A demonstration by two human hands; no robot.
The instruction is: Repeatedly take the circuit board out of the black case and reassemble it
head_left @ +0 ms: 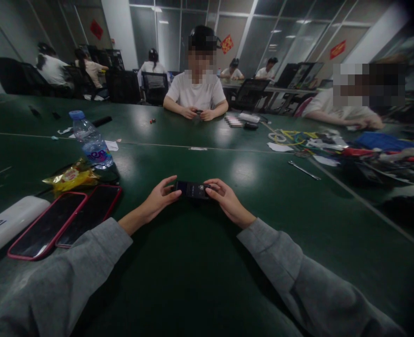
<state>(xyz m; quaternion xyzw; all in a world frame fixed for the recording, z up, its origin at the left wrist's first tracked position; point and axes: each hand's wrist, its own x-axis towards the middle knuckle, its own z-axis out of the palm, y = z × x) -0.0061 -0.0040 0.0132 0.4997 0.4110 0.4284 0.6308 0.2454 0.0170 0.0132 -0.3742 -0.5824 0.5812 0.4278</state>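
A small black handheld device [193, 189] with a lit screen is held level just over the green table [179, 281], or resting on it; I cannot tell which. My left hand [159, 199] grips its left end between thumb and fingers. At the right end, my right hand [225, 200] has its thumb on the front and its fingers along the top edge. Small light marks show on the screen, too small to read. Both forearms reach in from the sides in grey sleeves.
On the left lie two red-edged phones [48, 224], a white power bank [12, 224], a yellow snack wrapper [71, 177] and an upright plastic bottle [91, 140]. A wrench [303, 170] and piled cables [308, 140] are at right. A person [196, 93] sits opposite, another at right.
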